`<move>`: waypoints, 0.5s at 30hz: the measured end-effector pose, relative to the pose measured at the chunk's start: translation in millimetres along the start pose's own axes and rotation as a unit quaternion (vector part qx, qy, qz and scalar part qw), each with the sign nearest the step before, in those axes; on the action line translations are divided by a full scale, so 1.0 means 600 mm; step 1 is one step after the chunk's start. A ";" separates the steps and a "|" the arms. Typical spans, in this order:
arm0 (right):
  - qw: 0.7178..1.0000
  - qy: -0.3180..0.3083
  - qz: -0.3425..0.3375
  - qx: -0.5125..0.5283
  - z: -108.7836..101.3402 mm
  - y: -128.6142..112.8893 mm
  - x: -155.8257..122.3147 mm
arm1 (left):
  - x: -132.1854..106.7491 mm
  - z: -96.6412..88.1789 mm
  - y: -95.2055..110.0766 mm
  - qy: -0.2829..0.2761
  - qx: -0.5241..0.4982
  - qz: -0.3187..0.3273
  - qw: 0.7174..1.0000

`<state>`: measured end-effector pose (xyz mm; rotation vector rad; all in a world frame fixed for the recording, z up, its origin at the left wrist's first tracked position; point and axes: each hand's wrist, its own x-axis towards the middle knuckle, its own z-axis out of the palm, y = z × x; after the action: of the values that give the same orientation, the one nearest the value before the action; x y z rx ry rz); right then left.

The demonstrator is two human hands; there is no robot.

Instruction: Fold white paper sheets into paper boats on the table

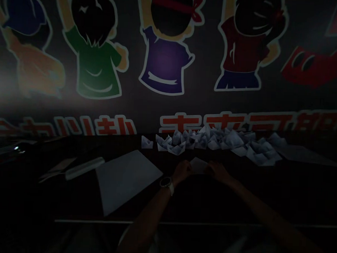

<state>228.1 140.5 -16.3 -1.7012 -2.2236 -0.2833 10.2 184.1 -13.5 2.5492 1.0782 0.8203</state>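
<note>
The scene is very dark. My left hand (181, 171), with a watch on its wrist, and my right hand (218, 171) rest on a dark table, each pinching one side of a small folded piece of white paper (199, 165) between them. Both hands look closed on the paper's edges. Behind the hands lies a heap of several folded paper boats (212, 142).
A stack of flat white sheets (125, 178) lies left of my hands. A rolled or long pale object (84, 168) sits further left. More flat paper (302, 154) lies at the far right. The table's front edge (99, 222) runs below. A cartoon mural covers the wall behind.
</note>
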 end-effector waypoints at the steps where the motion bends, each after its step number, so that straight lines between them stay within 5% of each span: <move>1: 1.000 0.006 0.001 -0.006 -0.007 -0.005 -0.002 | 0.000 -0.001 0.001 0.001 0.003 0.001 1.000; 8: 0.993 0.022 -0.115 0.032 -0.044 -0.074 -0.049 | -0.001 -0.002 0.001 0.000 0.019 0.002 1.000; 15: 0.991 0.016 -0.122 0.051 -0.045 -0.089 -0.084 | -0.006 -0.013 0.012 -0.003 0.008 -0.009 1.000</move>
<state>192.0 71.5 -7.6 -1.3647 -2.3795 -0.2477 7.9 176.5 -5.7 2.5499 1.1082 0.8017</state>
